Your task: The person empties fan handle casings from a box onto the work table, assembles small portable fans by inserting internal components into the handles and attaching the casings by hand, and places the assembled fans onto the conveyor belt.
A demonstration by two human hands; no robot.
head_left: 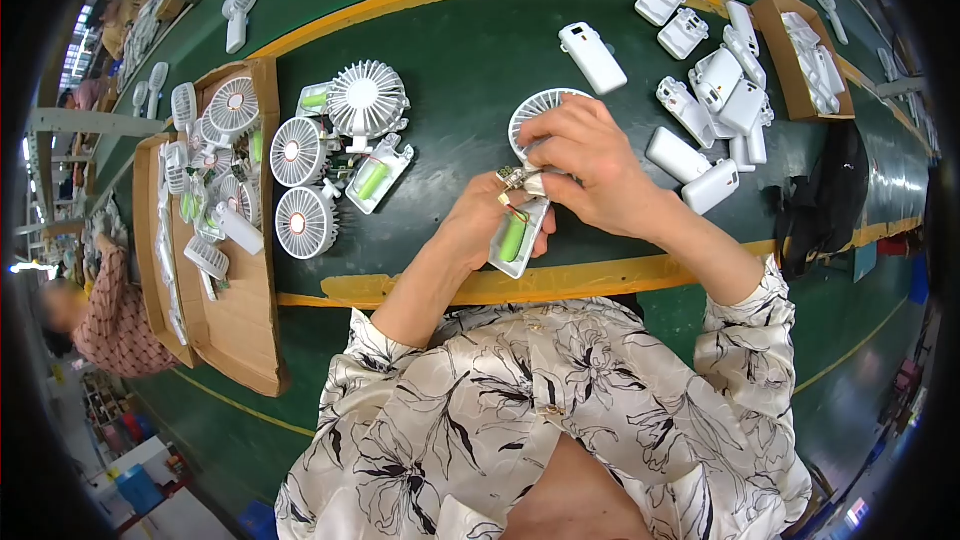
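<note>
A partly open white handheld fan (540, 112) is between my two hands near the table's front edge. My left hand (472, 224) is closed around its handle shell (512, 262), where a green battery (513, 238) and thin red wires show. A small circuit board (513, 177) sits at the fan's neck, by my left fingertips. My right hand (590, 160) is bent over the fan head, its thumb and fingers pinched at the neck. Those fingers partly hide what they grip there.
To the left, several fan units (300, 223) lie beside a cardboard box (235, 325) holding more fans. Several white handle covers (740, 105) are piled at right, near a small carton (800, 65) and a black cloth (828, 195). Another person's sleeve (125, 325) shows far left.
</note>
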